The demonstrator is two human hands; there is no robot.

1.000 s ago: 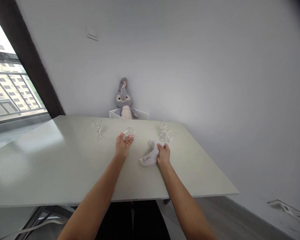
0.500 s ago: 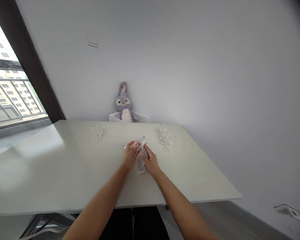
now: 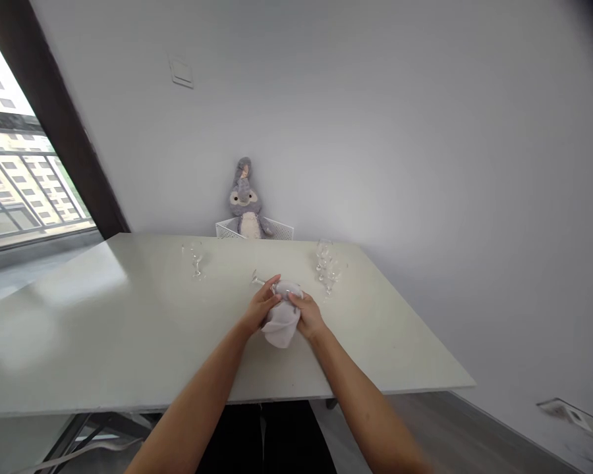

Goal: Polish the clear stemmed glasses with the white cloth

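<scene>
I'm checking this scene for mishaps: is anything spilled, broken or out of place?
I see no spill or breakage, though small chips wouldn't show. The glass held sideways between the left hand and right hand, with the cloth, appears secure. Only the plush toy beyond the table seems odd, unrelated to the standing glasses.

No text, label, brand, number or sign can be read anywhere in the head view. Nothing legible stands on the held stemmed glass (image 3: 287,288) or the pale cloth (image 3: 281,332), nor on the other glasses (image 3: 196,253) on the surface (image 3: 128,329). The wall switch (image 3: 182,72), the plush toy (image 3: 248,220) and the white basket (image 3: 284,231) likewise show no readable marking.
</scene>
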